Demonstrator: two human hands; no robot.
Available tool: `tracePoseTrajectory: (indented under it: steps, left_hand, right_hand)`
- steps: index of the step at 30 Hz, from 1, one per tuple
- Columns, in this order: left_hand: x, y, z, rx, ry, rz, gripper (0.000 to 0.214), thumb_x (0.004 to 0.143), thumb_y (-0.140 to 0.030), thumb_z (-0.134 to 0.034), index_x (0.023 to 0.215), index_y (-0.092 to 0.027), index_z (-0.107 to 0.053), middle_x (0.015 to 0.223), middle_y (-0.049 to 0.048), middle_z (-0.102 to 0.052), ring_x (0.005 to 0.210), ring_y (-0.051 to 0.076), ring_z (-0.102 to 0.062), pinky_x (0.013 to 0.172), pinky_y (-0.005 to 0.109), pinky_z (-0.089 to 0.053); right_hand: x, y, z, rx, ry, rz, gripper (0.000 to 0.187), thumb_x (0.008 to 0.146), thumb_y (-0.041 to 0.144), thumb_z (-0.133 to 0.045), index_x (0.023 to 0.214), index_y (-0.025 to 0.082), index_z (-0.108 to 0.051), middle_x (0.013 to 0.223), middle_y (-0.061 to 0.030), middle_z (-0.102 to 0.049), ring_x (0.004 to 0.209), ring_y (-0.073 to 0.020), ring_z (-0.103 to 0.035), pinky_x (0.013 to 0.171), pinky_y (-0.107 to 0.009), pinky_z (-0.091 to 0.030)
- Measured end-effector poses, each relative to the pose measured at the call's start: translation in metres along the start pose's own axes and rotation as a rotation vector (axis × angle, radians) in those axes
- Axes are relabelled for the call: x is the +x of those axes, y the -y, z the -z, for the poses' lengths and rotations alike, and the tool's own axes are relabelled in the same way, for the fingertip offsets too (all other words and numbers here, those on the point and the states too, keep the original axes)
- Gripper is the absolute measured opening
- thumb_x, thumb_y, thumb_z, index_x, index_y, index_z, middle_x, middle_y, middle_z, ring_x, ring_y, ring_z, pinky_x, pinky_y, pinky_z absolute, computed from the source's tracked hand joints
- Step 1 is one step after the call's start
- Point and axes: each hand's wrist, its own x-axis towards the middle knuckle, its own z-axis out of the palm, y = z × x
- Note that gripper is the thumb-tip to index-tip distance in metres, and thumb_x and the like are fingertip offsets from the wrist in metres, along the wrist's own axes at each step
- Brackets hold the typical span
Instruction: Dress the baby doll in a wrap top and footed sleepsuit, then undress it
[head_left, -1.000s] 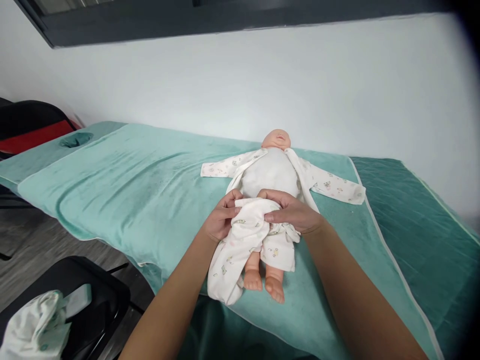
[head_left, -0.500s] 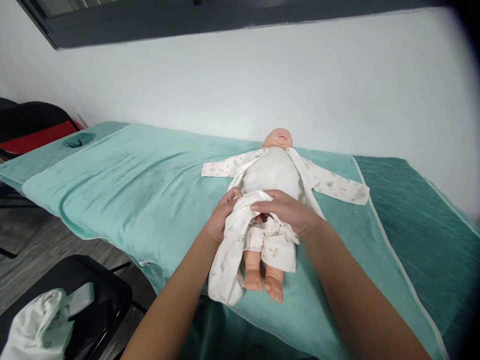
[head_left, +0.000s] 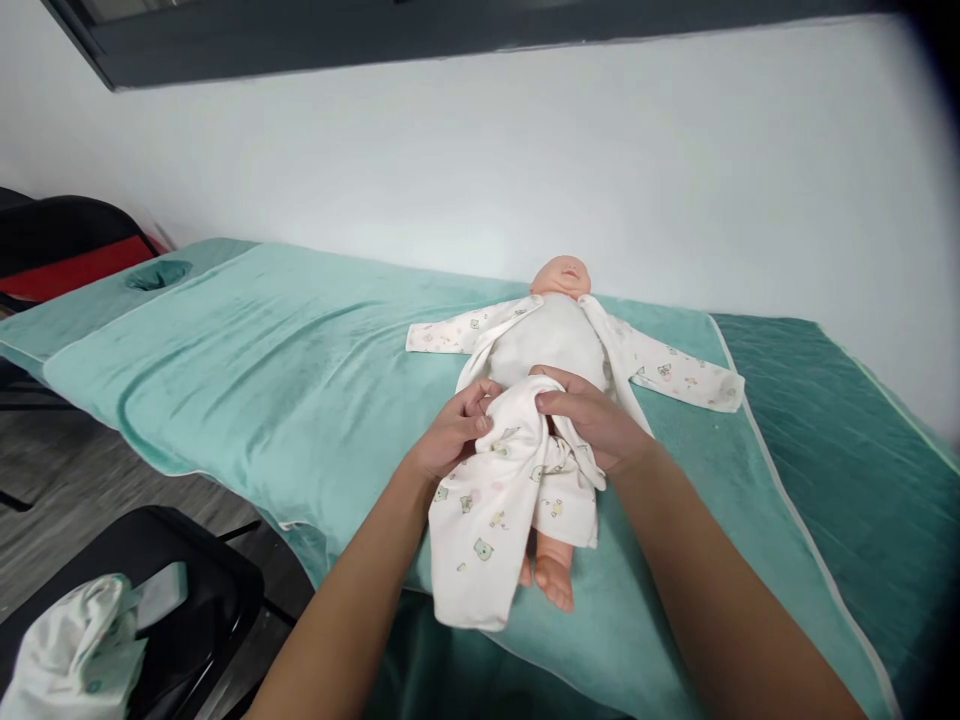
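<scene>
A baby doll [head_left: 559, 272] lies on its back on the bed, head toward the wall and feet toward me. Its printed white baby shirt [head_left: 510, 322] is spread open under the pale torso, sleeves out to both sides. My left hand [head_left: 459, 428] pinches the waist edge of white printed baby pants [head_left: 481, 540] at the doll's hip. My right hand [head_left: 583, 412] grips the same waistband on the other side, thumb on top. One pant leg hangs toward me over one of the doll's legs; the other lies around the other leg, with the foot [head_left: 555, 580] showing below.
A green cloth covers the long bed [head_left: 247, 350], which has a face hole [head_left: 159, 274] at its far left end. The wall [head_left: 450, 170] runs behind it. A black chair [head_left: 180, 560] at lower left holds a white cloth bundle [head_left: 71, 640] and a pale flat object [head_left: 161, 596].
Both hands have moved slightly right with the waistband. The loose pant leg has swung right and spread flatter, now covering most of the doll's foot on that side.
</scene>
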Motion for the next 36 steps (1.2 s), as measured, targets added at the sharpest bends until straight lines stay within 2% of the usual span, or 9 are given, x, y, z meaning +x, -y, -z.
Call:
tracePoseTrajectory:
  steps: [5,11,15,18,21,26,29,33,36]
  left_hand:
    - [-0.005,-0.003,0.002,0.111,0.052,0.081,0.054,0.057,-0.036,-0.089,0.100,-0.016,-0.064,0.076,-0.0012,-0.060,0.064,0.009,-0.053,0.057,0.018,-0.040]
    - [-0.008,-0.006,-0.004,0.149,0.057,0.077,0.072,0.048,-0.025,-0.092,0.114,-0.019,-0.064,0.104,0.0044,-0.066,0.093,0.019,-0.060,0.079,0.024,-0.046]
    - [-0.009,-0.005,-0.005,0.197,-0.009,0.115,0.064,0.056,-0.021,-0.089,0.114,-0.019,-0.062,0.097,0.0025,-0.067,0.083,0.016,-0.062,0.074,0.024,-0.047]
    - [-0.009,-0.001,-0.004,0.112,-0.074,0.108,0.055,0.063,-0.026,-0.085,0.113,-0.017,-0.063,0.087,0.0023,-0.068,0.071,0.015,-0.063,0.065,0.024,-0.047]
    - [-0.008,0.003,-0.002,-0.006,-0.177,0.016,0.040,0.068,-0.027,-0.080,0.103,-0.015,-0.065,0.080,0.0025,-0.068,0.065,0.015,-0.063,0.063,0.025,-0.048]
    - [-0.005,0.003,-0.002,-0.109,-0.223,-0.057,0.025,0.067,-0.027,-0.078,0.082,-0.015,-0.061,0.067,-0.0008,-0.060,0.056,0.013,-0.056,0.057,0.023,-0.042]
    - [-0.004,0.002,-0.003,-0.107,-0.198,-0.041,0.028,0.065,-0.029,-0.079,0.079,-0.015,-0.059,0.065,-0.0017,-0.057,0.055,0.011,-0.053,0.054,0.022,-0.039]
    - [-0.004,0.001,-0.002,0.000,-0.182,-0.021,0.036,0.067,-0.037,-0.081,0.090,-0.016,-0.064,0.076,0.0002,-0.062,0.064,0.012,-0.057,0.062,0.023,-0.044]
    - [-0.005,0.000,0.000,0.122,-0.099,-0.014,0.059,0.057,-0.039,-0.089,0.106,-0.016,-0.065,0.089,0.0024,-0.066,0.073,0.014,-0.060,0.067,0.022,-0.045]
  right_hand:
    - [-0.002,0.002,-0.011,-0.202,-0.099,0.064,0.017,0.083,0.032,-0.066,0.080,0.020,-0.054,0.073,0.0047,-0.052,0.068,-0.0105,-0.047,0.062,-0.022,-0.038]
    - [-0.001,0.000,-0.017,-0.326,-0.272,0.148,0.024,0.086,0.042,-0.063,0.080,0.022,-0.051,0.073,0.0051,-0.050,0.069,-0.0117,-0.046,0.062,-0.023,-0.038]
    - [0.000,-0.002,-0.018,-0.429,-0.290,0.158,0.026,0.088,0.046,-0.061,0.083,0.022,-0.054,0.076,0.0045,-0.053,0.073,-0.0126,-0.049,0.066,-0.024,-0.039]
    - [0.001,-0.002,-0.018,-0.451,-0.256,0.152,0.027,0.087,0.048,-0.061,0.084,0.022,-0.056,0.077,0.0044,-0.054,0.073,-0.0122,-0.048,0.066,-0.024,-0.039]
    - [0.001,0.000,-0.018,-0.439,-0.193,0.103,0.029,0.085,0.050,-0.064,0.089,0.021,-0.061,0.080,0.0024,-0.058,0.074,-0.0132,-0.052,0.066,-0.025,-0.041]
    - [-0.003,0.011,-0.016,-0.408,0.212,0.031,0.042,0.078,0.039,-0.074,0.114,0.019,-0.065,0.103,-0.0044,-0.068,0.100,-0.0226,-0.061,0.087,-0.034,-0.048]
    - [-0.006,0.013,-0.014,-0.467,0.313,-0.035,0.043,0.075,0.036,-0.078,0.114,0.020,-0.068,0.108,-0.0038,-0.070,0.106,-0.0242,-0.062,0.095,-0.037,-0.047]
    - [-0.005,0.006,-0.013,-0.342,0.128,-0.019,0.038,0.081,0.035,-0.072,0.117,0.022,-0.068,0.110,-0.0044,-0.071,0.106,-0.0228,-0.063,0.092,-0.035,-0.048]
    - [-0.002,0.001,-0.013,-0.230,-0.063,0.041,0.031,0.083,0.034,-0.069,0.111,0.020,-0.070,0.099,-0.0048,-0.073,0.091,-0.0204,-0.066,0.080,-0.032,-0.050]
